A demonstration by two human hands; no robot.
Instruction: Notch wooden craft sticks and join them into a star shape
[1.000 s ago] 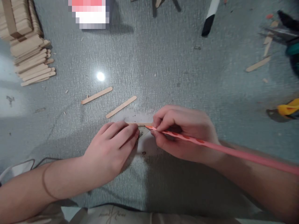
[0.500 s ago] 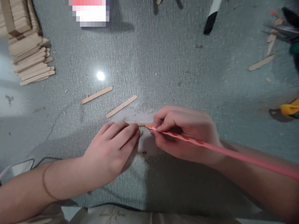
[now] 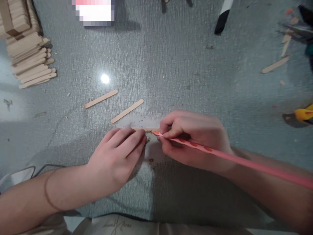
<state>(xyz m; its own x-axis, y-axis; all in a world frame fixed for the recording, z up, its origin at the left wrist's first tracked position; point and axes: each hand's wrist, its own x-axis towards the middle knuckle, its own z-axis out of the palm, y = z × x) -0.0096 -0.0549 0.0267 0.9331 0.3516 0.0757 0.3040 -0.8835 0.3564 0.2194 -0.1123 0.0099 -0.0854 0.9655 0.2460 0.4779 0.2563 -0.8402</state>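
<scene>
In my right hand (image 3: 193,140) is a pink pencil (image 3: 227,156) with orange spots, pinched near its tip. The tip points left and meets the lower edge of a wooden craft stick (image 3: 154,130) lying between my hands. My left hand (image 3: 119,150) presses its bunched fingers onto the left part of that stick, which they mostly hide. Small dark marks and a thin ruled shape show on the surface just below the stick. Two more craft sticks lie beyond my left hand, one nearer (image 3: 127,111) and one farther left (image 3: 101,99).
A pile of craft sticks (image 3: 31,62) fills the upper left. At the top are a blurred-out white and pink item (image 3: 96,13) and a black-tipped white object (image 3: 222,23). A loose stick (image 3: 275,64) and a yellow-handled tool (image 3: 303,115) lie right on the grey table (image 3: 171,65).
Both hands and the pencil stay almost in place, with the tip still at the stick's edge. The view has shifted slightly against the table.
</scene>
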